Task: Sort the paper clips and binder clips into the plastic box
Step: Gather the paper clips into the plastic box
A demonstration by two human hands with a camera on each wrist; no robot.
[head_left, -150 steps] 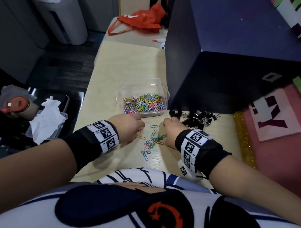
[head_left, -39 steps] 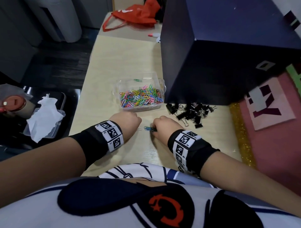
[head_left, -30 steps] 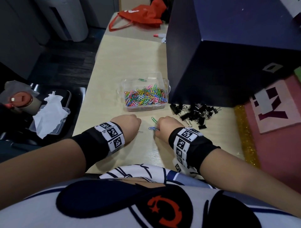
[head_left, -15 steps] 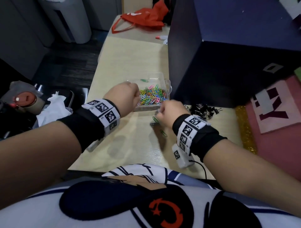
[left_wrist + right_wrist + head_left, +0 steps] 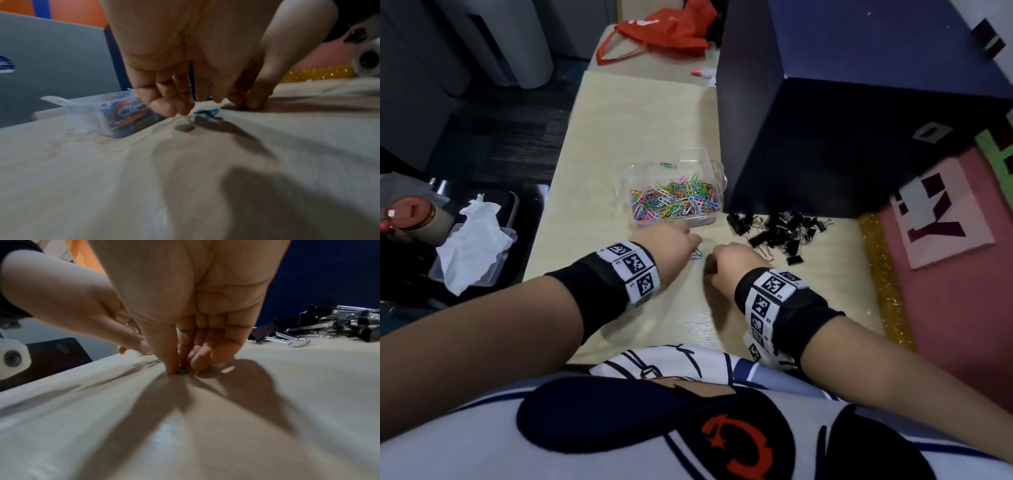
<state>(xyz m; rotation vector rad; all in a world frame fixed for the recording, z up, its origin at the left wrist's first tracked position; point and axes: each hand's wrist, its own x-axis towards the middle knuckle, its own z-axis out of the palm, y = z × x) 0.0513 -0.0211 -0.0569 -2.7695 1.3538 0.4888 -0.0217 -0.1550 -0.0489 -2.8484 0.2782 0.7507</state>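
The clear plastic box (image 5: 714, 169) holds a heap of coloured paper clips (image 5: 674, 202). My left hand (image 5: 693, 245) is low over the table just in front of the box. Its fingers (image 5: 164, 107) and thumb hang apart over a blue-green paper clip (image 5: 206, 112) and are not closed on it. My right hand (image 5: 182, 368) is beside it and pinches a small dark paper clip (image 5: 182, 371) against the tabletop with thumb and forefinger. A pile of black binder clips (image 5: 780, 233) lies to the right of the box.
A large dark blue box (image 5: 859, 113) stands right behind the binder clips and against the plastic box. An orange bag (image 5: 661, 31) lies at the table's far end. Left of the table, a tray (image 5: 506, 233) holds white tissue.
Half a second ago both hands were raised at the plastic box. Both have come back down to the table in front of it, and the right one has closed on a clip.
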